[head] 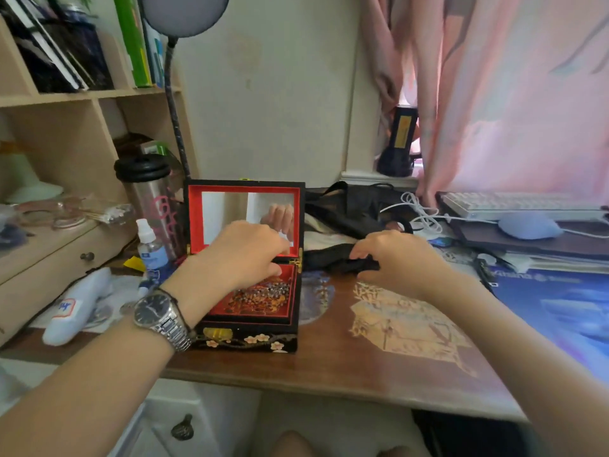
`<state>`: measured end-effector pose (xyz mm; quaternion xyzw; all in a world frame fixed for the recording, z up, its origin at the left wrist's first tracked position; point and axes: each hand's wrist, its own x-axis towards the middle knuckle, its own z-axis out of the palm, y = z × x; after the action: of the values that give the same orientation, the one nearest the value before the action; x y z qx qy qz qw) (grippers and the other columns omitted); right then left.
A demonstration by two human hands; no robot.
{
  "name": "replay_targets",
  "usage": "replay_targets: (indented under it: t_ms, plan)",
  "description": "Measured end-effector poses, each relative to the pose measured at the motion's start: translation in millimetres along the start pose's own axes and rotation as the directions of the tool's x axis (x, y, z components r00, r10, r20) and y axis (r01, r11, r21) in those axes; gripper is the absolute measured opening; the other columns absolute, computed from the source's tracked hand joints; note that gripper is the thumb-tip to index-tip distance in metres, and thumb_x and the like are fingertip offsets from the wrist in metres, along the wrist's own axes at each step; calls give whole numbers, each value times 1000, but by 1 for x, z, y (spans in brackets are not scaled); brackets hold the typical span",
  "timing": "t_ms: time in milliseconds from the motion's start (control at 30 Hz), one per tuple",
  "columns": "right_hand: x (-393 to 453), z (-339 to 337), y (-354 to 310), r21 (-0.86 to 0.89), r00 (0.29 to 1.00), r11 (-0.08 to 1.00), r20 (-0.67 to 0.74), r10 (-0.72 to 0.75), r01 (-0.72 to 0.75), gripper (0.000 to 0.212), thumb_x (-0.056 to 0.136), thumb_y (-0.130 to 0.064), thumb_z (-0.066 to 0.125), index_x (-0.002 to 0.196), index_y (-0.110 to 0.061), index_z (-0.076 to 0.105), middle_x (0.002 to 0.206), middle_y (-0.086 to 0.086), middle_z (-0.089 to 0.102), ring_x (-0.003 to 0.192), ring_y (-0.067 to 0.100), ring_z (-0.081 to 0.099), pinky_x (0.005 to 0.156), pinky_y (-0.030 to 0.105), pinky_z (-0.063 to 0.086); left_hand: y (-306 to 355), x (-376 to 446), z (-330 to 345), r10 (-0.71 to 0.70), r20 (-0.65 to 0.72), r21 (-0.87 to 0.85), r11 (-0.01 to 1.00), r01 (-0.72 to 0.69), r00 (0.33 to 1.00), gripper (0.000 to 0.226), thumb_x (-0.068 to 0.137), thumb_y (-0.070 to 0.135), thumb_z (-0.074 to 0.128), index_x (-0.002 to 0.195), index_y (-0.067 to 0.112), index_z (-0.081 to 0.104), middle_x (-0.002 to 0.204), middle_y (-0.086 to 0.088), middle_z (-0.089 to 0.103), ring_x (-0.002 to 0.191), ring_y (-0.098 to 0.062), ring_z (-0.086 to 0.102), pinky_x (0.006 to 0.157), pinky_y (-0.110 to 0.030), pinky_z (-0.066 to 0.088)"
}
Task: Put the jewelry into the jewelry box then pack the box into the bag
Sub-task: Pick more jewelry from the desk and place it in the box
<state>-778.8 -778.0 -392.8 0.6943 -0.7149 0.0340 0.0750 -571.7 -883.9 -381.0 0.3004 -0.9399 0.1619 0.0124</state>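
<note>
Here the left hand (245,255) hovers curled over the open jewelry box (250,311) — seemingly empty; just right, the right hand (392,258) pinches the black bag (333,258).

You have open desk (329,361) near you, in front of the open jewelry box (250,338). Left of the box a spray bottle (150,245) and steel tumbler (148,189) crowd close; right of it the black bag (342,258) blocks, with cables (421,212) and a keyboard (514,202) beyond
</note>
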Motion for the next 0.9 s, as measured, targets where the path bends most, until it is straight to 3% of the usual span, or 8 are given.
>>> replay_targets:
  t_ms: [233, 467, 667, 900]
  plan:
    - [-45, 10, 40, 14, 998, 998, 11, 64, -64, 34, 85, -32, 61, 119, -31, 59, 122, -5, 63, 112, 24, 58, 84, 34, 46, 68, 26, 0, 141, -27, -51, 988, -143, 990, 36, 91, 40, 52, 125, 29, 56, 123, 3, 62, 111, -21, 58, 86, -35, 46]
    - [-80, 30, 63, 58, 991, 991, 72, 117, -121, 31, 87, -37, 60, 118, -33, 59, 117, -8, 64, 107, 18, 58, 82, 29, 44, 123, 47, 27, 298, -29, -47, 953, -299, 954, 27, 91, 33, 50, 113, 23, 63, 112, 1, 66, 106, -24, 60, 83, -36, 46]
    - [-89, 41, 71, 94, 986, 986, 107, 128, -138, 32, 89, -35, 59, 120, -32, 58, 120, -12, 63, 107, 14, 58, 80, 28, 44, 136, 57, 45, 340, -24, -140, 930, -340, 940, 23, 91, 34, 52, 104, 22, 66, 103, 3, 69, 100, -21, 62, 79, -36, 50]
    - [-86, 50, 71, 122, 987, 983, 103, 126, -138, 31, 89, -37, 59, 120, -33, 59, 120, -12, 64, 107, 14, 59, 75, 24, 39, 138, 62, 53, 385, -57, -178, 904, -389, 921, 22, 91, 20, 52, 105, 24, 68, 100, 4, 70, 97, -21, 63, 80, -37, 51]
